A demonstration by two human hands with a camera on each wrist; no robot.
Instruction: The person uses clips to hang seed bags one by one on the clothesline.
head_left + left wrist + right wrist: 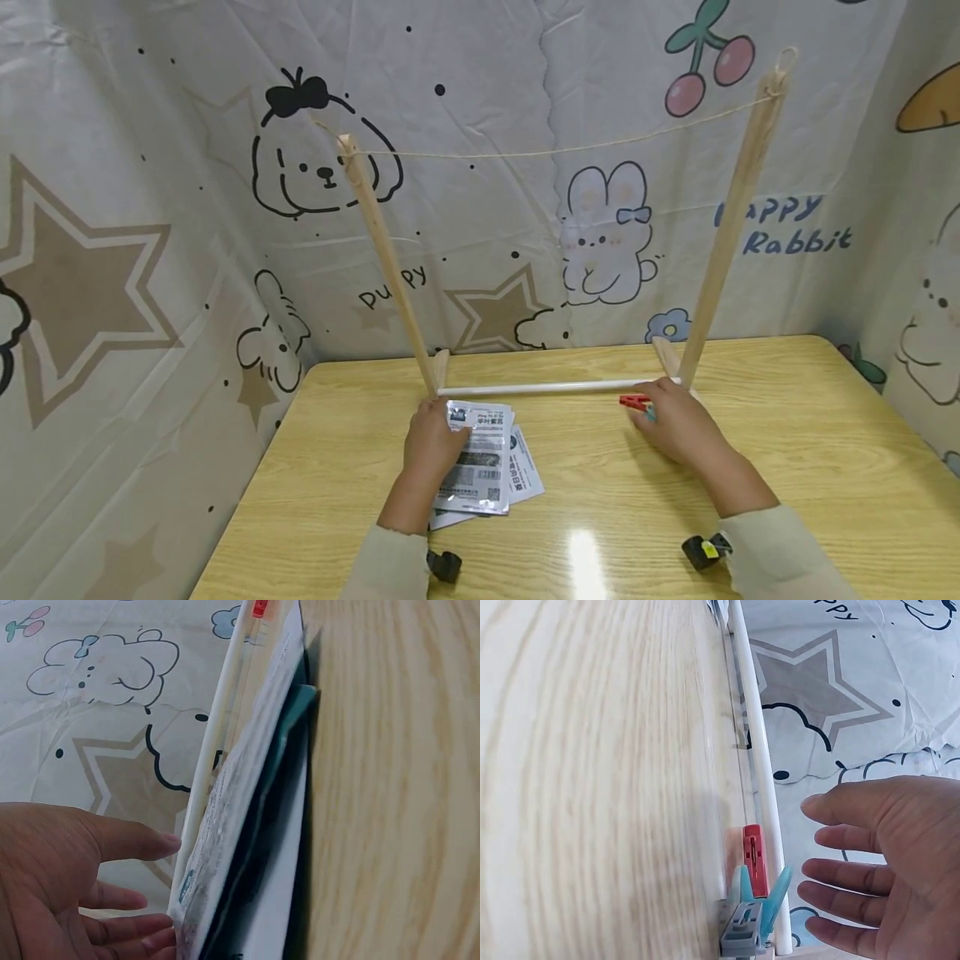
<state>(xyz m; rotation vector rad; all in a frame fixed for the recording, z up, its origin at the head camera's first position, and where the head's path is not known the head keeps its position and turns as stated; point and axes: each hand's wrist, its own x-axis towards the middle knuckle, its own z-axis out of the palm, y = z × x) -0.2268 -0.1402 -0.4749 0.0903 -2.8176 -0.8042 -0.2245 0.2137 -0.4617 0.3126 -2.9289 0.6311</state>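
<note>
In the head view my left hand (435,446) is at the left side of a silver-and-white printed packet (476,467), thumb over its face. The left wrist view shows straight, relaxed fingers at the edge of the packet (225,817), with more packets fanned beneath. My right hand (678,425) hovers by the small clothespins near the white rod's right end. From the right wrist, that hand (862,862) looks open, its fingers apart from a red clothespin (754,859), a teal clothespin (776,900) and a grey clothespin (742,930).
Two wooden posts, the left post (386,258) and the right post (731,233), stand on the table (337,467). A thin string (525,155) spans their tops, and a white rod (547,387) joins them low down. Behind hangs a printed cloth (480,67).
</note>
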